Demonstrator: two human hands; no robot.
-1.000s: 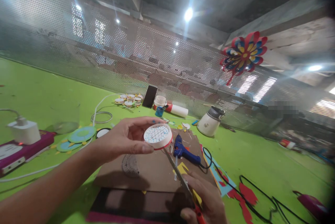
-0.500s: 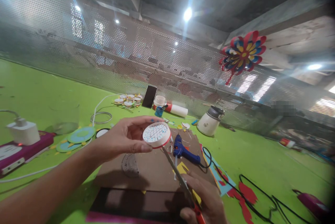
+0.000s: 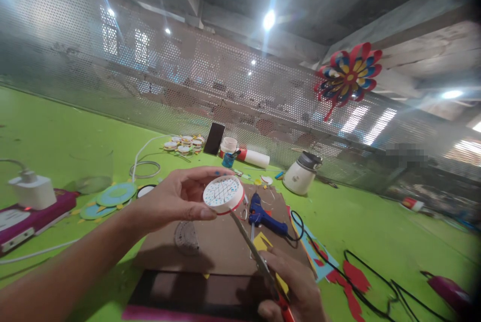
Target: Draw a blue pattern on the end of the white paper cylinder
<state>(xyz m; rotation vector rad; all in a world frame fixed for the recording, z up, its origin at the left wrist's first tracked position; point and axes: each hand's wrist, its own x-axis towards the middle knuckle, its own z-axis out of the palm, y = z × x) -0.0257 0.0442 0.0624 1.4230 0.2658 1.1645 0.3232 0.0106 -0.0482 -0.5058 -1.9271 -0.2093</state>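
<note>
Between the fingers and thumb of my left hand [image 3: 188,194] is a small round paper disc [image 3: 223,193] with a white raised side, a red lower edge, blue dots and a dark crossed-line pattern on top. It is held tilted above a brown cardboard sheet [image 3: 221,249]. My right hand [image 3: 291,284] grips a pair of scissors [image 3: 252,248] by the red handles. The blades point up and left, with their tips at the disc's lower edge; whether they touch it I cannot tell.
A blue glue gun [image 3: 266,215] lies on the cardboard, its black cord trailing right. A clear protractor [image 3: 187,237] is left of it. Behind stand a phone [image 3: 215,138], a blue jar [image 3: 228,160] and a white jug [image 3: 299,176]. A purple power strip [image 3: 62,205] sits at left.
The disc has shifted very slightly left and turned a little in my left hand. The scissor tips have moved slightly left with it.
</note>
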